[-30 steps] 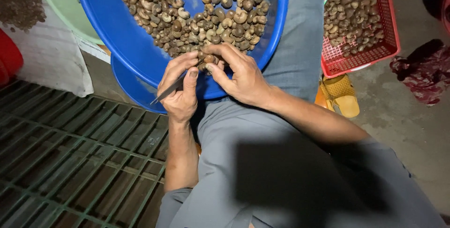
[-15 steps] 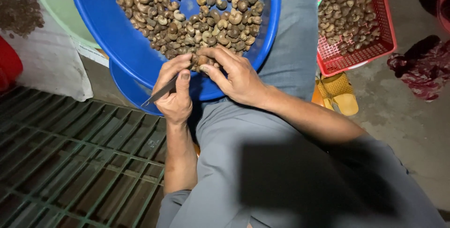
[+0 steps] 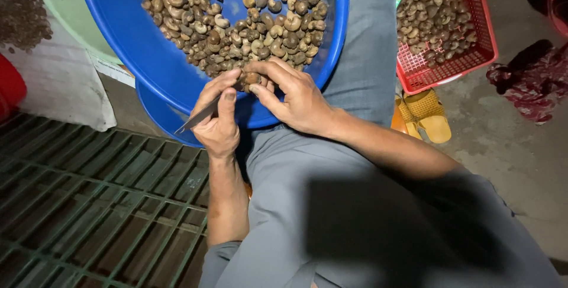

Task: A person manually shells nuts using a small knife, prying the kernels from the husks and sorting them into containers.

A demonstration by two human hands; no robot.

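Since a moment ago both hands have edged slightly toward the basin's near rim, keeping their grip. The left hand [image 3: 220, 123] is closed around a thin metal blade [image 3: 198, 116]; the right hand [image 3: 294, 97] pinches a single brown nut [image 3: 251, 79] against it, above the blue plastic basin [image 3: 148, 57] of curved nuts. A red mesh basket [image 3: 467, 60] of nuts sits right, yellow sandals [image 3: 423, 116] below it; a white sack [image 3: 56, 87] with a small printed label lies left.

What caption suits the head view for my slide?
Left hand with a small blade and right hand hold one nut over a blue basin.
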